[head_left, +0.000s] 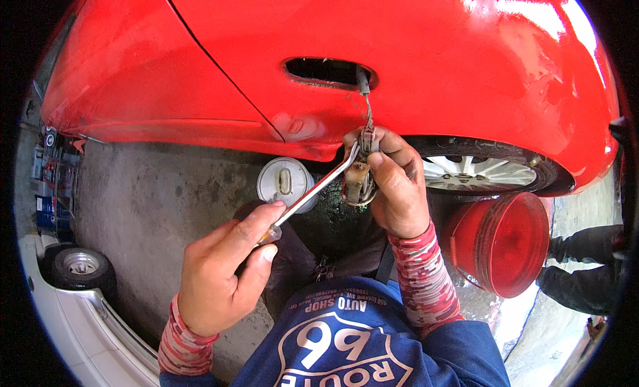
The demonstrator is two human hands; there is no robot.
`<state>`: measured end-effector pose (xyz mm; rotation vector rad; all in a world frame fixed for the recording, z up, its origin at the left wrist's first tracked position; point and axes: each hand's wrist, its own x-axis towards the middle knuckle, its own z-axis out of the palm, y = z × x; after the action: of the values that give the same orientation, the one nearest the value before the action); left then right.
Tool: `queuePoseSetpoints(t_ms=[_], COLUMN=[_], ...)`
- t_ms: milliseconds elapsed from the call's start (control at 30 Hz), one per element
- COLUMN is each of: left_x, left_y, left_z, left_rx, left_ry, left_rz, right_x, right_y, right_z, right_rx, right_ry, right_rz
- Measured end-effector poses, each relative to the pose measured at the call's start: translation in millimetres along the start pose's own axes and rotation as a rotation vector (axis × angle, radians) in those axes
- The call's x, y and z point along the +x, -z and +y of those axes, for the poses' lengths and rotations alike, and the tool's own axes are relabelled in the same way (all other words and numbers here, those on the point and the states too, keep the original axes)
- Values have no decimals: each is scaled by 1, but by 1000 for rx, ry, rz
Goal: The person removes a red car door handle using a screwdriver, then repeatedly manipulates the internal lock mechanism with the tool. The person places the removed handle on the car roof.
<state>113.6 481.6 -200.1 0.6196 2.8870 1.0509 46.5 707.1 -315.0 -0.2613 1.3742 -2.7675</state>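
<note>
Here's the small dirty fitting [358, 180], already outside the red body panel [439, 74], on the near side of its open slot [319, 70]. The connector [368, 142] looks still joined, wire [369, 109] attached. Right hand [403, 184] pinches both; left hand [223, 270] grips the screwdriver [314, 191], tip at the connector. Red bucket [482, 247] sits right.
</note>
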Motion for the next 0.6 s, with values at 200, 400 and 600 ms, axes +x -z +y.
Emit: queuePoseSetpoints(t_ms=[200,400,600], left_x=[0,2,3], left_y=[-3,-2,-1], left_z=[-2,-3,-2], left_rx=[14,5,34], left_ry=[-11,-28,2], left_rz=[8,11,-16], right_x=[1,2,1], right_y=[-1,0,-2], right_z=[-1,-1,1], right_rx=[-45,1,-5], right_ry=[-12,-37,28], right_rz=[-4,-36,12])
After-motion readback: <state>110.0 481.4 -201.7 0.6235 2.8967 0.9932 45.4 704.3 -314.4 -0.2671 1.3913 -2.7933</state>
